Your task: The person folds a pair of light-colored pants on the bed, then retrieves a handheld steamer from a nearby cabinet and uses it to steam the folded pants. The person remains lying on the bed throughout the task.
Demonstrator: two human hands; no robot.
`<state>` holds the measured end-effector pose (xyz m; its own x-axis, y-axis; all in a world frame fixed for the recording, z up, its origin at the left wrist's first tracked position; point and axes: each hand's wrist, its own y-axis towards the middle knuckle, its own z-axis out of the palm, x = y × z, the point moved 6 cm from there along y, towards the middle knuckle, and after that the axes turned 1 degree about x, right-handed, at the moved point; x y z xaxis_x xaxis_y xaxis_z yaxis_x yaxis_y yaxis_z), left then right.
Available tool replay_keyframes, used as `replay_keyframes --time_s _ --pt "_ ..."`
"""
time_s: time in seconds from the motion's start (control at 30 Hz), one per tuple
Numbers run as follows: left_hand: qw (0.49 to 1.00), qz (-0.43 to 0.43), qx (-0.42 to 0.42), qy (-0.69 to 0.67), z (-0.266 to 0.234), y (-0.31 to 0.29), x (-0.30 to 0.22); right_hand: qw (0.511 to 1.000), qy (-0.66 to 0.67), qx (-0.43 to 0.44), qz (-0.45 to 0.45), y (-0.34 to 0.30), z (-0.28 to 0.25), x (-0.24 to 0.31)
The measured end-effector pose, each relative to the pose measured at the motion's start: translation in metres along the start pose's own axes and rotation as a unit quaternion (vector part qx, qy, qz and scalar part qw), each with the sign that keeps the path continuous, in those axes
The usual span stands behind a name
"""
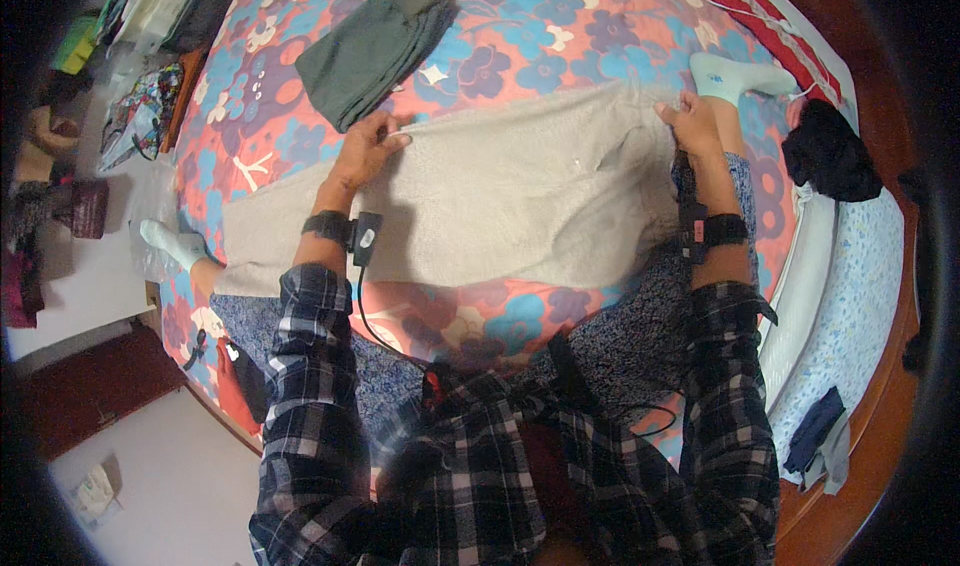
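Beige trousers (500, 196) lie stretched sideways across the bed in front of me, wrinkled toward their right end. My left hand (370, 151) pinches their far edge left of the middle, thumb against fingers. At the upper right corner of the cloth, my right hand (695, 126) grips the edge between thumb and fingers. Beyond my left hand sits a folded dark green garment (378, 51), close to the far edge of the trousers. The left end of the trousers reaches near my left lower leg.
A flowered bedspread (520, 56) covers the bed. My socked feet rest at the left (172, 243) and right (735, 76). A black cloth (832, 151) lies on the right edge, with dark blue cloth (815, 431) lower down. Shelves with assorted items (140, 116) stand at the left.
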<state>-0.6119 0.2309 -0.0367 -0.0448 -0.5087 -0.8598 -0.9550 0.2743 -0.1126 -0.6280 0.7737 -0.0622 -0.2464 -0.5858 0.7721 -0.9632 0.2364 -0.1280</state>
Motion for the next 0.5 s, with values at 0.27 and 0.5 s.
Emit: replay_keyframes --time_s 0.27,0.5 --pt "0.979 0.0 -0.055 0.198 0.005 0.046 0.018 0.996 -0.084 -0.028 -0.007 0.018 -0.004 0.028" --pt "0.945 0.054 -0.17 0.276 0.01 0.051 0.026 0.992 -0.085 -0.069 -0.064 0.045 0.003 0.042"
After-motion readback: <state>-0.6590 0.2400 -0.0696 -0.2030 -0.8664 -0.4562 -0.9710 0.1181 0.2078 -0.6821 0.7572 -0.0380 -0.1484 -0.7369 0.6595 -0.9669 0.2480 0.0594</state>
